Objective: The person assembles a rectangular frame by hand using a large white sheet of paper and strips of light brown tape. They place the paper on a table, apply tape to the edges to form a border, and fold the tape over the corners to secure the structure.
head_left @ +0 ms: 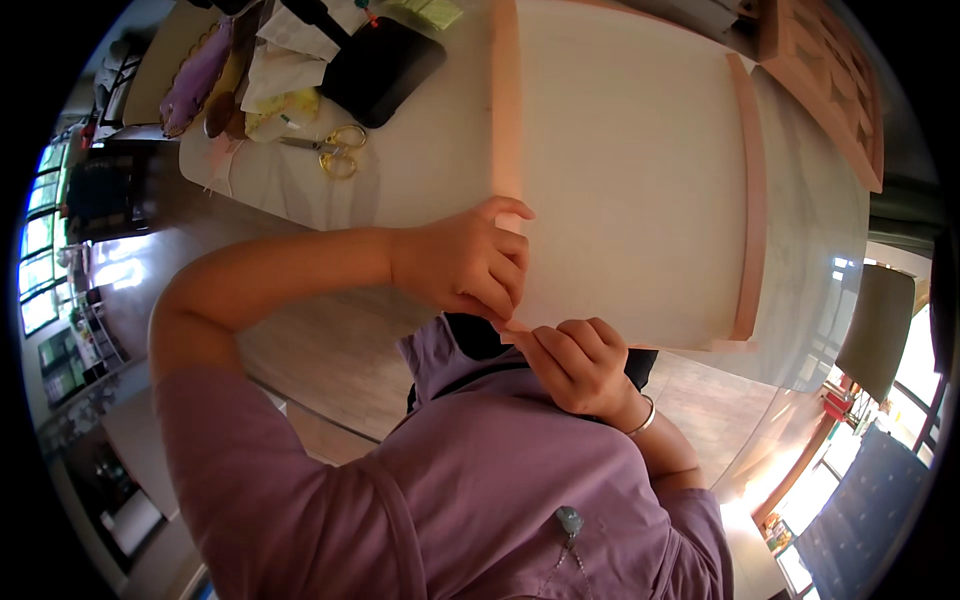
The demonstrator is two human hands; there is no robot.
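A large cream sheet of fabric or paper (630,180) with pink folded edges lies on a white table (420,180). My left hand (465,262) pinches the sheet's near left corner along the pink left strip (505,100). My right hand (575,362) grips the same corner from below, fingers curled on the edge. Both hands meet at the table's near edge, close to my chest in a mauve top.
Gold-handled scissors (335,150) lie on the table to the left. A black pouch (380,65), crumpled cloth scraps (280,90) and a purple piece (195,75) sit at the far left. A wooden lattice panel (830,80) lies far right. A chair (880,325) stands right.
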